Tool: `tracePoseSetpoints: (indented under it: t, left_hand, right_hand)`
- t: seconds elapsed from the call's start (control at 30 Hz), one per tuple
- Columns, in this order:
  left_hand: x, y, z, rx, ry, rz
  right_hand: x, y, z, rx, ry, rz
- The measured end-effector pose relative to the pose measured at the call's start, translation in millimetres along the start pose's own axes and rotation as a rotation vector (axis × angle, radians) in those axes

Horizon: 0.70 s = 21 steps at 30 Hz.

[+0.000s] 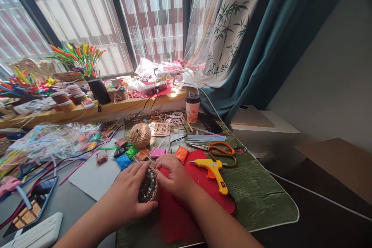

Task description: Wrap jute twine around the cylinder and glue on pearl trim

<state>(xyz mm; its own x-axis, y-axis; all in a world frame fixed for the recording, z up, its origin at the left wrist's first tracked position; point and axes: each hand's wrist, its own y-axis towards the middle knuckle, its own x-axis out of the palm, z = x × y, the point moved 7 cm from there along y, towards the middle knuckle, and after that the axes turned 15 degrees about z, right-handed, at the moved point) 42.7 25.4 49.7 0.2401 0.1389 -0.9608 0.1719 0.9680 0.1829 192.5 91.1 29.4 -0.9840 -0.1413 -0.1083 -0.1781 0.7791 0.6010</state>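
My left hand (130, 188) is wrapped round a small round pot (147, 186) with a dark, shiny inside and a pale, cord-like rim. The pot is tipped so that its opening faces me. At the rim's right side, the fingers of my right hand (171, 174) are pinched together; what lies between them is too small to make out. Under both hands lies a red sheet (180, 221). A yellow glue gun (213, 170) rests to the right of my right hand, its nozzle pointing left. Beyond the pot sits a ball of twine (140, 135).
Orange-handled scissors (222, 151) and several grey-blue strips (206, 138) lie behind the glue gun. Bright clay packets (124, 161) surround the twine. A lidded paper cup (192, 107) stands at the back. To the left are a phone (35, 205) and plastic bags (58, 143).
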Motion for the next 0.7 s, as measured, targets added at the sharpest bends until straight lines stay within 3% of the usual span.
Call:
tracePoseSetpoints:
  t: [0.23,0.37,0.57,0.7]
  left_hand:
    - [-0.8,4.0,-5.7,-0.110,-0.003,0.103]
    - [-0.5,9.9,7.3,-0.123,0.050,0.168]
    - [-0.8,12.6,9.1,-0.155,0.144,0.022]
    - [-19.3,13.6,-5.1,0.016,0.019,-0.028]
  right_hand:
    - [-0.1,-0.3,1.8,0.008,-0.064,-0.028]
    - [-2.8,-0.2,0.0,-0.019,-0.072,-0.025]
    - [-3.2,0.0,4.4,0.035,-0.067,-0.037]
    - [-1.8,0.1,4.6,0.042,-0.061,-0.037]
